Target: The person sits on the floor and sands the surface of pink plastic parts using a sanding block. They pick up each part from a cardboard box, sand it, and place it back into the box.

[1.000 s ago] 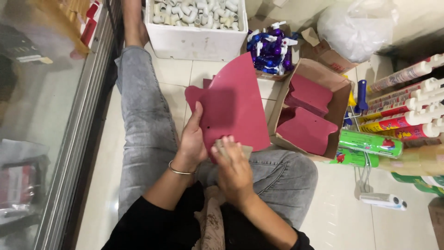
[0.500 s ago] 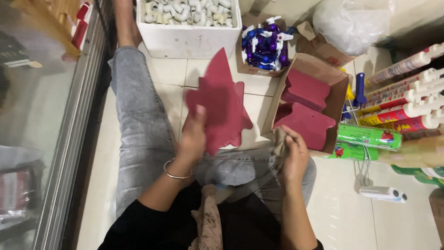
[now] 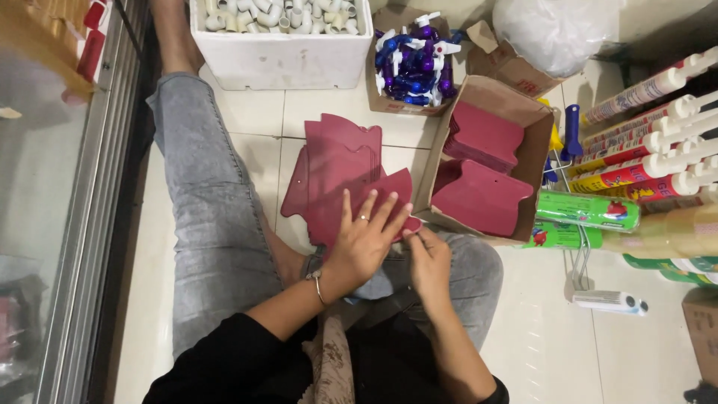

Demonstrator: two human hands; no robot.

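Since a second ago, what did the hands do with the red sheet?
The left hand laid the raised dark red sheet down onto the floor pile and now presses flat on it. The right hand came back to its edge. The cardboard box of sheets stayed put.

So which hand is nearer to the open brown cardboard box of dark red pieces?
Right. The right hand sits just below the open brown cardboard box, near its front corner; the left hand lies farther left, on the dark red plastic sheets.
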